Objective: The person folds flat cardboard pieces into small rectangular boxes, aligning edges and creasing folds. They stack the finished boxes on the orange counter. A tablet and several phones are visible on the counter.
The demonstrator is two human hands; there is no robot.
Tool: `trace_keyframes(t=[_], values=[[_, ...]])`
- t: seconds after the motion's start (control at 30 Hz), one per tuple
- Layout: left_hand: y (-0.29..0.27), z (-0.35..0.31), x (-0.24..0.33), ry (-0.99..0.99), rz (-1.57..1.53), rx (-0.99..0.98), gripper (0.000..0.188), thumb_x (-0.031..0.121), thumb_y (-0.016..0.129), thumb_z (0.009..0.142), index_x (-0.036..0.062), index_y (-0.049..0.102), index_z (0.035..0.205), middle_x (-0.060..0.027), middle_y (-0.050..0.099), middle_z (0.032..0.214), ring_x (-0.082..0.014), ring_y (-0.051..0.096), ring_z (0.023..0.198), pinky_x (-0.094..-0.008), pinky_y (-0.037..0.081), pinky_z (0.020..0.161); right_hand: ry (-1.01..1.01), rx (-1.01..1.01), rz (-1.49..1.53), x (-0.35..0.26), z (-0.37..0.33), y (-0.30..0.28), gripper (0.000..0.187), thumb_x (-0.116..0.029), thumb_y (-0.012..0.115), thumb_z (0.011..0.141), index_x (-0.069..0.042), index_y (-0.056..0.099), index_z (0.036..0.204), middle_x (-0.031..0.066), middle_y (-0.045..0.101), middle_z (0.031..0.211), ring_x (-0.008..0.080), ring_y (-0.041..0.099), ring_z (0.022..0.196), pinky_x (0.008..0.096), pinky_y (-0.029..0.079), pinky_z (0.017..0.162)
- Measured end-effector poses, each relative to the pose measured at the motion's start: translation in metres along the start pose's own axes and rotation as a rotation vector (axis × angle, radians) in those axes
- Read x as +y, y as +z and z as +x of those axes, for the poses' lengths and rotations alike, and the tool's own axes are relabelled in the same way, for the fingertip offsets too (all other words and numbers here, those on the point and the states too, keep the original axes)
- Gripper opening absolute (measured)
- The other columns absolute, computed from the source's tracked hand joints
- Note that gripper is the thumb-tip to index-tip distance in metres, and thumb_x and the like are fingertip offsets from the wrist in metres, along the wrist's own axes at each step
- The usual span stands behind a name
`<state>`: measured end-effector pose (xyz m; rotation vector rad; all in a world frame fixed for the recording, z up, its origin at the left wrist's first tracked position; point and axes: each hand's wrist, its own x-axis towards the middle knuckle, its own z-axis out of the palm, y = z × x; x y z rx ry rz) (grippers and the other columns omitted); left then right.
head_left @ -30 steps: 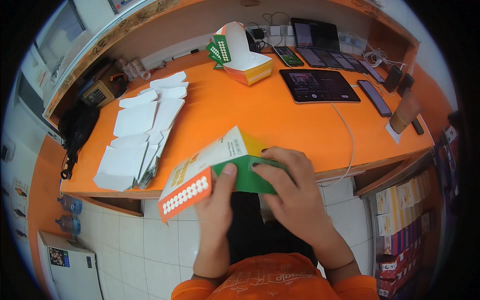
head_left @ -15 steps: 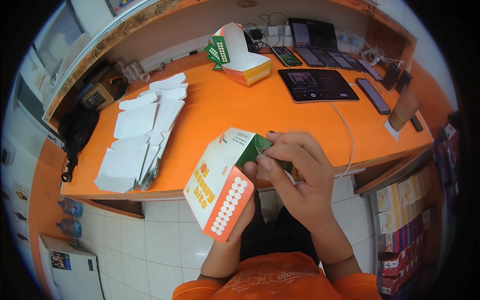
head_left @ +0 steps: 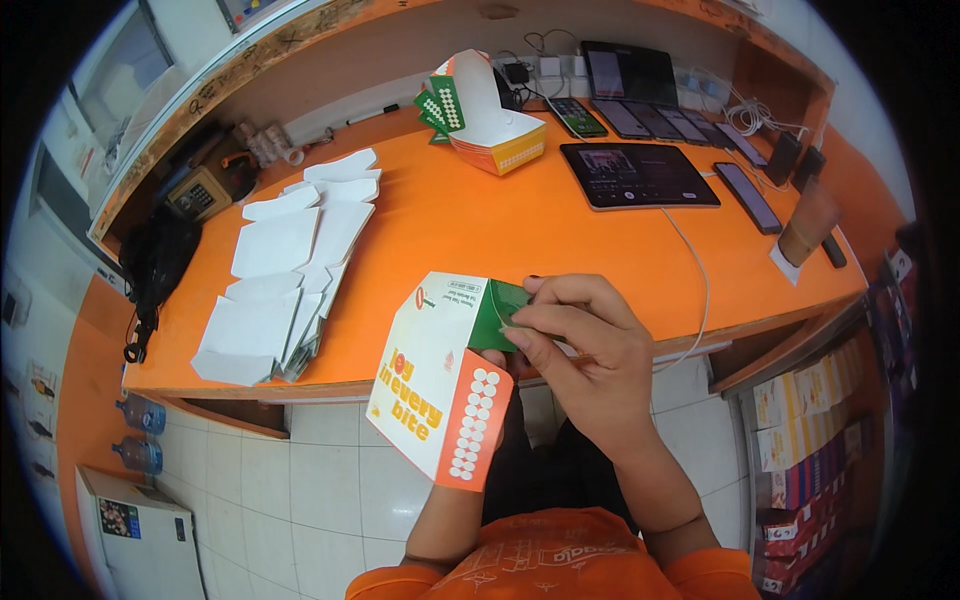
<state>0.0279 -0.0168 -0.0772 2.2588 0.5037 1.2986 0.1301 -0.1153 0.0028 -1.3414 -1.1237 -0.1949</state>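
A partly folded cardboard food box (head_left: 425,370), white with yellow lettering, is held above the near edge of the desk. Its orange side flap has rows of white dots, and a green flap (head_left: 492,318) stands at the far right corner. My left hand (head_left: 493,357) grips the box from behind and below; only the thumb tip shows clearly beside the green flap, the other fingers being hidden. With thumb and fingers together, my right hand (head_left: 590,350) pinches the edge of the green flap.
Flat white box blanks (head_left: 275,250) lie stacked on the left of the orange desk (head_left: 440,225). Folded boxes (head_left: 500,140) sit nested at the back. A tablet (head_left: 640,175), several phones, cables and a cup (head_left: 805,235) occupy the right side.
The box has turned and tipped, so its white printed panel faces me more and sits slightly lower. My right hand has shifted a little left, still pinching the green flap.
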Motion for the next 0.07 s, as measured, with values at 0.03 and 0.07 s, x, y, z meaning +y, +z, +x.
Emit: trace_keyframes(t=[0.03,0.07], values=[[0.003,-0.003,-0.004,-0.019,-0.014,0.022,0.036,0.033,0.057,0.101,0.0015,0.057,0.118,-0.0087,0.063,0.101,-0.0204,0.060,0.086,-0.0304,0.049,0.073,0.006,-0.002,0.003,0.000,0.000,0.000,0.011,-0.001,0.073,0.082,-0.001,0.071,0.092,0.0063,0.061,0.099,0.0168,0.066,0.085,0.0268,0.054,0.069],[-0.032,-0.042,0.017,-0.020,-0.013,0.023,0.036,0.033,0.057,0.101,0.0015,0.057,0.118,-0.0087,0.063,0.101,-0.0204,0.060,0.086,-0.0304,0.049,0.073,0.008,0.001,0.005,0.000,-0.001,0.000,0.011,0.000,0.073,0.082,-0.002,0.071,0.092,0.0064,0.061,0.098,0.0177,0.066,0.086,0.0275,0.054,0.070]])
